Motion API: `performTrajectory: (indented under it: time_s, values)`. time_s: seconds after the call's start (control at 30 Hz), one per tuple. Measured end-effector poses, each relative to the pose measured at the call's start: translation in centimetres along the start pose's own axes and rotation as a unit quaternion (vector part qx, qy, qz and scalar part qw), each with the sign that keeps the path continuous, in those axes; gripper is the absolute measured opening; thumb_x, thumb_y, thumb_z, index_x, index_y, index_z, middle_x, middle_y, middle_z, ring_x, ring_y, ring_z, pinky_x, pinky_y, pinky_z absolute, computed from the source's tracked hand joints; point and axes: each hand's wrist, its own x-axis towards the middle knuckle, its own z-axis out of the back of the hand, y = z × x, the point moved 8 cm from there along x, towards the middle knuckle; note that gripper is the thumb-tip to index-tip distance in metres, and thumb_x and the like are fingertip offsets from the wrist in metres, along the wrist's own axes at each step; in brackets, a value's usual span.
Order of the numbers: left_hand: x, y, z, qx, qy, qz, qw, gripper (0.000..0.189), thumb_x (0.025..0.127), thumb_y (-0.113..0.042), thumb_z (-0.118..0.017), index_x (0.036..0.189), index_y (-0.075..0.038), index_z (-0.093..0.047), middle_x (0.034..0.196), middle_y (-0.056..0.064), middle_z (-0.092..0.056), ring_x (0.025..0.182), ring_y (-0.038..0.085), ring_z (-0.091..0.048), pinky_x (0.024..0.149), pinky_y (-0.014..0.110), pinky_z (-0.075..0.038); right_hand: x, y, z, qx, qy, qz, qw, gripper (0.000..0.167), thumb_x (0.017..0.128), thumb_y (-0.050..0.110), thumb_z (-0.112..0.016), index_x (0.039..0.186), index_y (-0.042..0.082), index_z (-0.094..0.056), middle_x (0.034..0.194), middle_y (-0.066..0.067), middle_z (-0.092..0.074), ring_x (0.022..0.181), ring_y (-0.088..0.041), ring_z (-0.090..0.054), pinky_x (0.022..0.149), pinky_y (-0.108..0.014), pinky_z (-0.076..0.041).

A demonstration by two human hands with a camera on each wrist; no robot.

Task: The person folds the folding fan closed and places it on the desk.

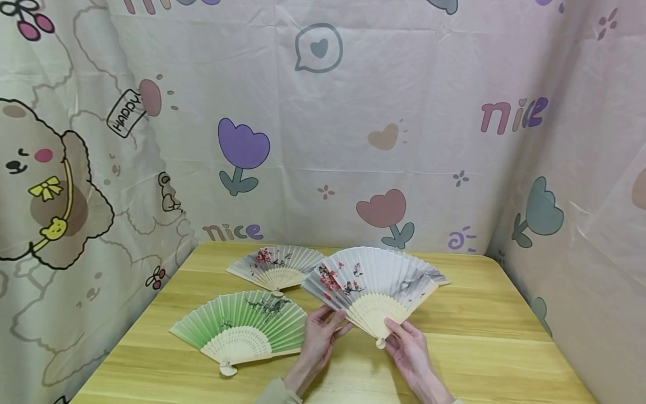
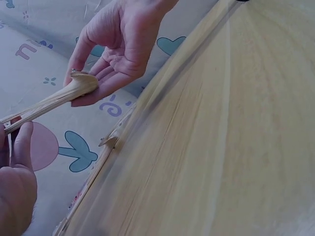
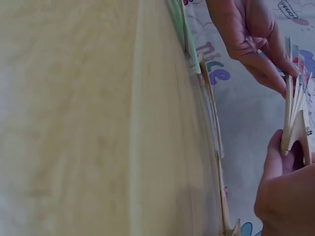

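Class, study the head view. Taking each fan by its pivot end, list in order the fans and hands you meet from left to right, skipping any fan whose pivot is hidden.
Green fan → gray-and-white fan lying farther back → left hand → held-up fan → right hand.

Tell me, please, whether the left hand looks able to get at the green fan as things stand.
Probably yes: the green fan lies open on the table close to the left hand, with nothing visible between them. That hand holds the raised white fan, though, so it would likely need to let go first.
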Motion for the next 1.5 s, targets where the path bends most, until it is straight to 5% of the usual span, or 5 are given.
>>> performTrajectory:
  time_s: [0.13,0.4,1.5]
  values:
    - [0.0,0.1,0.0,0.028,-0.003,0.007,0.9996,0.05,0.097,-0.001,-0.062,0.14,0.013,-0.042,0.117,-0.002,-0.07,0.108,0.016,-0.072,0.095,0.033,-0.062,0.0,0.0,0.8,-0.041,-0.041,-0.007,0.9983,0.011,0.098,0.012,-0.062,0.093,0.018,-0.07,0.084,0.001,-0.076,0.079,-0.012,-0.073,0.079,-0.027,-0.067]
    - [0.0,0.6,0.3,0.054,-0.014,0.024,0.9982,0.05,0.096,-0.001,-0.063,0.138,0.015,-0.043,0.113,-0.004,-0.071,0.105,0.014,-0.072,0.094,0.032,-0.063,0.2,0.2,1.5,-0.087,-0.063,-0.01,0.9941,0.008,0.098,0.014,-0.063,0.092,0.012,-0.069,0.079,-0.001,-0.072,0.071,-0.013,-0.072,0.073,-0.029,-0.067]
    - [-0.1,0.6,0.8,0.063,-0.029,0.042,0.9967,0.049,0.095,-0.003,-0.066,0.136,0.014,-0.047,0.107,-0.003,-0.068,0.097,0.011,-0.071,0.089,0.031,-0.065,-0.1,-0.1,0.6,-0.167,0.05,-0.049,0.9834,0.01,0.098,0.018,-0.063,0.09,0.015,-0.068,0.078,0.006,-0.073,0.075,-0.009,-0.072,0.078,-0.026,-0.067]
